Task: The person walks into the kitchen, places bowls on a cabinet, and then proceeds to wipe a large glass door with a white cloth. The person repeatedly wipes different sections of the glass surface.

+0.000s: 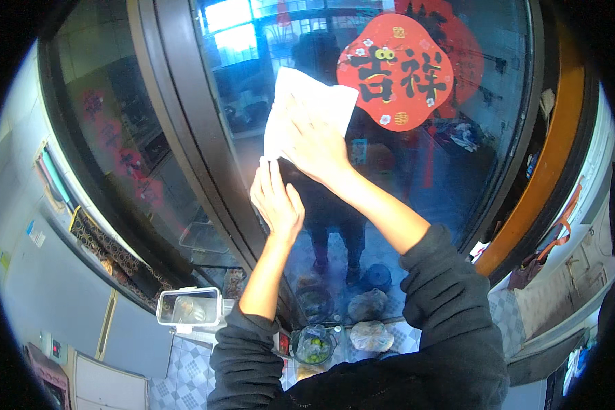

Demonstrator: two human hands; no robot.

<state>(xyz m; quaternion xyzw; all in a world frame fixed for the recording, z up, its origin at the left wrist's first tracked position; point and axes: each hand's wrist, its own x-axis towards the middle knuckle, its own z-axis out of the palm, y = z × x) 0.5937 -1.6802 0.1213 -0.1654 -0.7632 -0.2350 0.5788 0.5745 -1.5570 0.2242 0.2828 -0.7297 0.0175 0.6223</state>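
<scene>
A white cloth or paper sheet lies spread against a dark glass door panel. On it my right hand rests flat, fingers spread, pressing it to the glass. Just below the sheet's lower left corner, my left hand has its fingers extended upward near the glass and the dark door frame; whether its fingertips touch the sheet is hard to tell. A red decorative sticker with black characters and flowers is on the glass, right of the sheet. The glass shows reflections of a person and the room.
Low at the left stands a clear plastic container with a white rim. On the tiled floor by the glass are a basin with green produce and a tied plastic bag. A grey refrigerator is far left; an orange-brown wooden frame stands right.
</scene>
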